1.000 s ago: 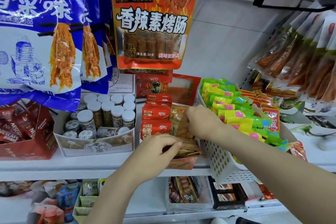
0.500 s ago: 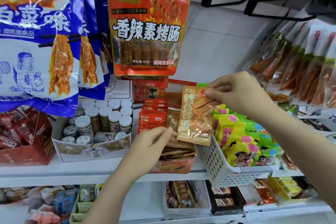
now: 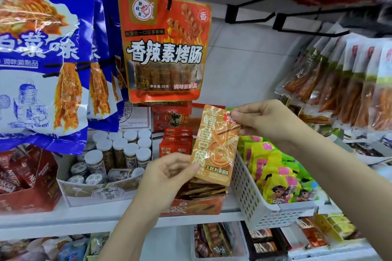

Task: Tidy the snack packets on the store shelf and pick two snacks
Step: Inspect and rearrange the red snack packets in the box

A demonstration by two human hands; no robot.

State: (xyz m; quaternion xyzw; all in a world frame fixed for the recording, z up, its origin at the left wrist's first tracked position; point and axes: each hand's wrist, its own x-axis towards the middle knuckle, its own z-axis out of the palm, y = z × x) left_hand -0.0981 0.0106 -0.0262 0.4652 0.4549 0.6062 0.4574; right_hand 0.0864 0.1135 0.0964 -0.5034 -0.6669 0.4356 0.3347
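We are pinching orange packet (image 3: 215, 146) top corner with right hand (image 3: 262, 119); left hand (image 3: 169, 172) gripping its lower left edge; packet hanging upright above open box (image 3: 194, 202) on shelf (image 3: 63, 218).

Open gap above red carton (image 3: 192, 207), hemmed by white basket (image 3: 250, 195) and jars (image 3: 118, 152).

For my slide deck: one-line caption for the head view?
Both hands, right hand and left hand, hold an orange snack packet above its shelf box.

Both hands (image 3: 169, 172) (image 3: 265, 122) raised (fingers (image 3: 236, 115) pinching)
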